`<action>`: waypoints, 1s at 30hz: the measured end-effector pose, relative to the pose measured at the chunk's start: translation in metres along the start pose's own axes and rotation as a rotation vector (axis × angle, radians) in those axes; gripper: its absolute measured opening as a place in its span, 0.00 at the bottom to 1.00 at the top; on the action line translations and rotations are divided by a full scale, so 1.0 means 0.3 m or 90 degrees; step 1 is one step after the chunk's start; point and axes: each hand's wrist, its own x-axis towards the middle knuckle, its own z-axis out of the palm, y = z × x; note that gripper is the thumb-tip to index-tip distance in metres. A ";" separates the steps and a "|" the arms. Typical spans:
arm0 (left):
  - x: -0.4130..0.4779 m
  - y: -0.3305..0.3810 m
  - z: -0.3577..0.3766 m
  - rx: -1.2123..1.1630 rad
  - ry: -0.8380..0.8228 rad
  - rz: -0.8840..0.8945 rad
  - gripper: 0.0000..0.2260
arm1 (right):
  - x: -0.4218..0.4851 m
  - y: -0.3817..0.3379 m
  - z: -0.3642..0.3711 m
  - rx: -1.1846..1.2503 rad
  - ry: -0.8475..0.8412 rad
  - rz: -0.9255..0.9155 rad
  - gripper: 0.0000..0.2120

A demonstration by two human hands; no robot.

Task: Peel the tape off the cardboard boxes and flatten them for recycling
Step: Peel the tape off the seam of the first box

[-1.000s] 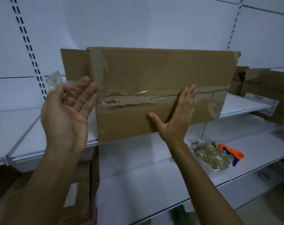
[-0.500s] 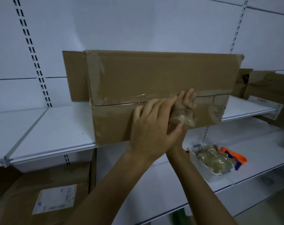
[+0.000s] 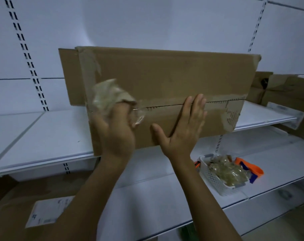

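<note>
Box is sitting on the upper shelf, its taped face turned toward the camera and overhanging the shelf edge. Left hand is gripping a crumpled wad of tape, fingers curled round it, with a clear strip trailing from the wad to the seam. Right hand is pressing flat on the box face just right of the wad, fingers straight, holding nothing.

Progress, as a judgement: peeling is roughly midway on this box. The slit is showing bare in the middle of the seam. Tape is still lying right of the right hand, at the right end and down the left corner. Flattening is not started; the box is keeping its shape.

More boxes are waiting far right, and another near left below. Basket on the lower shelf is holding tape wads.
</note>
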 end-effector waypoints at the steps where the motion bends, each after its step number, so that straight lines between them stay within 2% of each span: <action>1: 0.012 0.001 -0.061 -0.016 0.020 0.010 0.09 | 0.003 0.002 0.004 0.009 0.016 -0.008 0.45; 2: 0.017 0.007 -0.115 -0.030 0.037 0.004 0.09 | 0.009 -0.003 0.003 0.023 0.018 -0.006 0.44; 4: 0.012 0.024 -0.216 0.108 0.040 0.054 0.10 | 0.010 -0.006 0.012 0.031 0.018 -0.005 0.44; 7: -0.003 0.072 -0.277 0.351 -0.100 0.210 0.06 | 0.004 -0.009 0.014 0.029 0.020 -0.007 0.45; 9: -0.003 0.113 -0.315 0.449 -0.127 0.287 0.07 | 0.006 -0.017 0.010 0.043 0.016 0.004 0.45; 10: -0.001 0.121 -0.346 0.503 -0.118 0.314 0.11 | 0.006 -0.021 0.008 0.048 0.015 0.009 0.45; 12: -0.001 0.135 -0.404 0.575 -0.117 0.324 0.17 | 0.007 -0.021 0.005 0.049 0.009 0.008 0.45; 14: 0.005 0.119 -0.454 0.634 -0.150 0.306 0.20 | 0.004 -0.012 0.003 0.040 0.002 0.000 0.45; 16: 0.026 0.097 -0.470 0.682 -0.213 0.260 0.20 | 0.006 -0.019 -0.002 0.035 -0.007 0.011 0.44; 18: 0.044 0.071 -0.464 0.712 -0.271 0.195 0.21 | 0.007 -0.072 -0.010 0.076 0.008 0.081 0.40; 20: 0.041 0.046 -0.456 0.698 -0.279 0.172 0.20 | 0.017 -0.180 -0.017 0.161 0.069 0.185 0.34; 21: 0.034 0.038 -0.454 0.657 -0.272 0.159 0.18 | 0.028 -0.244 -0.022 0.189 0.095 0.197 0.31; 26: 0.039 0.051 -0.456 0.377 -0.331 -0.009 0.12 | 0.210 -0.521 -0.001 0.215 0.077 -0.022 0.22; 28: 0.051 0.077 -0.452 0.229 -0.296 -0.122 0.10 | 0.258 -0.567 0.029 0.195 0.094 -0.036 0.17; 30: 0.075 0.098 -0.455 0.163 -0.235 -0.188 0.08 | 0.256 -0.577 0.042 0.167 0.104 -0.047 0.13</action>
